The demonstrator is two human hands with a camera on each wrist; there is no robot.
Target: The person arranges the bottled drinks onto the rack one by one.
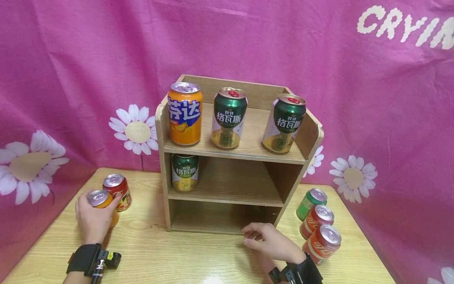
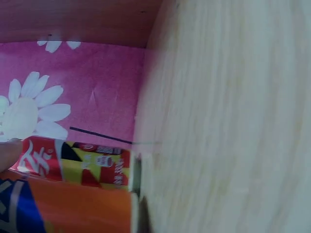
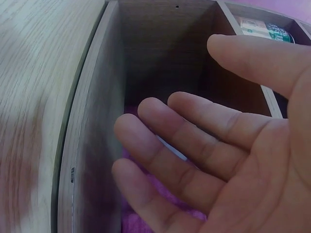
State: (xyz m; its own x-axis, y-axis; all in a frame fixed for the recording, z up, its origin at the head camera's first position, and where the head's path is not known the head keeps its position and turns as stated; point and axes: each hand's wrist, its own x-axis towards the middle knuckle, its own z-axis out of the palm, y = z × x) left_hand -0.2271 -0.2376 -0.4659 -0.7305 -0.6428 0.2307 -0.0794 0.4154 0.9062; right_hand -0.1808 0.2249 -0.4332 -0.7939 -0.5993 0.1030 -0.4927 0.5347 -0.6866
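At the left of the table, my left hand [image 1: 93, 219] grips an orange soda can [image 1: 114, 219] with thumb and fingers around its sides. Right behind it stands a red can with yellow patches [image 1: 122, 193]; both also show in the left wrist view, the orange can [image 2: 82, 206] below the red can [image 2: 92, 162]. My right hand [image 1: 271, 240] hovers by the front of the wooden shelf's bottom level [image 1: 213, 217], holding nothing. In the right wrist view its fingers [image 3: 189, 150] are loosely bent, palm showing.
On the shelf's top level stand an orange can [image 1: 185, 118] and two green-and-gold cans, one central [image 1: 228, 122], one right [image 1: 283, 128]. Another green-and-gold can [image 1: 185, 173] occupies the middle level's left. Right of the shelf are a green can [image 1: 308, 207] and two red-orange cans [image 1: 320, 246].
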